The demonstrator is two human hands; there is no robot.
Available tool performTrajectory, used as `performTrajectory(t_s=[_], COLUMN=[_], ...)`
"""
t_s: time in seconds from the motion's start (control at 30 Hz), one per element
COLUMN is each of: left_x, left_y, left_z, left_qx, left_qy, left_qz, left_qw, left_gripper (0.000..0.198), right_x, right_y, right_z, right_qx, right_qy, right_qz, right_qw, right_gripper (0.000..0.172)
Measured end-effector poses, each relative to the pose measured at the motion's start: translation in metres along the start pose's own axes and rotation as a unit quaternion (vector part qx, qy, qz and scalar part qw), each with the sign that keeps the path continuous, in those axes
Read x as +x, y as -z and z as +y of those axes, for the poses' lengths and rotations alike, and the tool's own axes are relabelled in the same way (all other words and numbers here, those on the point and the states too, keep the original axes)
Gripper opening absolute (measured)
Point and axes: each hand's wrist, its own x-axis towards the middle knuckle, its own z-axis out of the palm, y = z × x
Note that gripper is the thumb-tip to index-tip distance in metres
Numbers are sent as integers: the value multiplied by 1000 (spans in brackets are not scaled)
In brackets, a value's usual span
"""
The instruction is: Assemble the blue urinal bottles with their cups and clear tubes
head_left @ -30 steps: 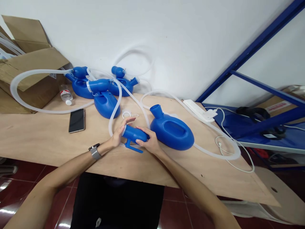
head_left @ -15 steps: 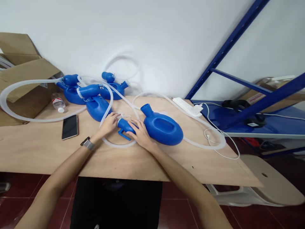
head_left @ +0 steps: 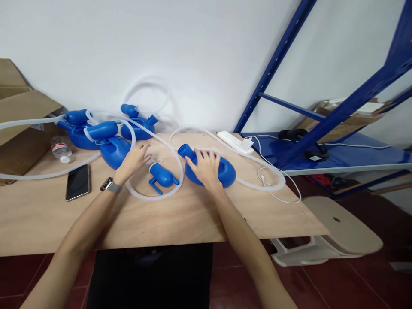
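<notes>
My right hand lies over the top of a blue urinal bottle, its fingers curled onto the handle part and the thumb near the open neck. The bottle rests on the table on its side. To its left a loose blue funnel-like head piece with a hooked handle lies untouched inside a loop of clear hose. My left hand hovers open with fingers apart, between that head piece and another blue bottle. It holds nothing.
More blue bottles with heads and hoses stand along the wall. At left are a cardboard box, a water bottle and a phone. A power strip, blue shelf rack and stool are at right.
Both hands have come off the blue head piece, which now lies turned on the table. My right hand has moved right onto the bottle; my left has drawn back left. The view has shifted right.
</notes>
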Motion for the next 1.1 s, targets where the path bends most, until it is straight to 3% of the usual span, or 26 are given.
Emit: performTrajectory(t_s=[0.07,0.13,0.23,0.33,0.57,0.77,1.0,1.1], left_x=[10,16,14,7,4,0,-2,2], left_y=[5,4,0,-1,-15,-38,-38,-38], left_z=[22,49,87,107,109,113,121,118], left_qx=[-103,-208,-231,-215,-241,-302,-261,-266], left_qy=[27,11,-72,-97,-92,-96,-109,-125], left_qz=[32,14,0,12,2,68,97,81], left_qw=[994,978,970,972,966,946,954,952], left_gripper=[60,59,53,48,36,39,33,33], right_x=[-1,-3,-7,-10,-13,-13,-13,-13], right_y=[0,2,7,11,15,14,12,11], right_z=[-5,-12,-22,-30,-36,-40,-40,-39], right_qx=[9,18,30,38,43,49,42,44], right_qy=[10,23,39,50,62,60,45,49], right_qz=[-10,-20,-26,-30,-48,-51,-64,-51], right_qw=[1000,999,998,998,996,996,996,996], right_gripper=[52,51,52,52,47,44,36,35])
